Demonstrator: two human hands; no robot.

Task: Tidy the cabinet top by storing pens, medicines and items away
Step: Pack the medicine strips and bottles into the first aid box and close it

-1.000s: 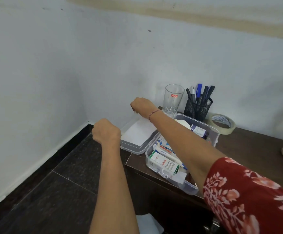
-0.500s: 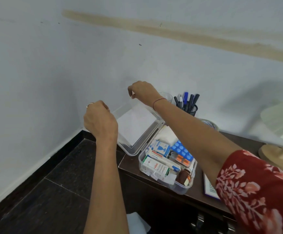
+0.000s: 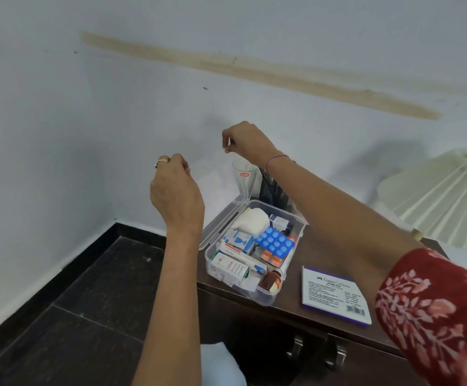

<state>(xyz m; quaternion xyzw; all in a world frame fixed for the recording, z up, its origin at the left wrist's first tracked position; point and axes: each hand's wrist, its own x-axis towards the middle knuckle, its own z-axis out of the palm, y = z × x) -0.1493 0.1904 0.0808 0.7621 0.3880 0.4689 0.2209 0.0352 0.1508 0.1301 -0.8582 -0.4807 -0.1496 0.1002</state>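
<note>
Medicine box sits packed at the counter's left end. Its clear lid, lying open a second ago, now stands nearly upright, with the left hand and right hand pinching its corners to close it.

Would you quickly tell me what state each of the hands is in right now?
Left hand: grips the near corner of the clear lid.
Right hand: pinches the lid's far corner.
</note>
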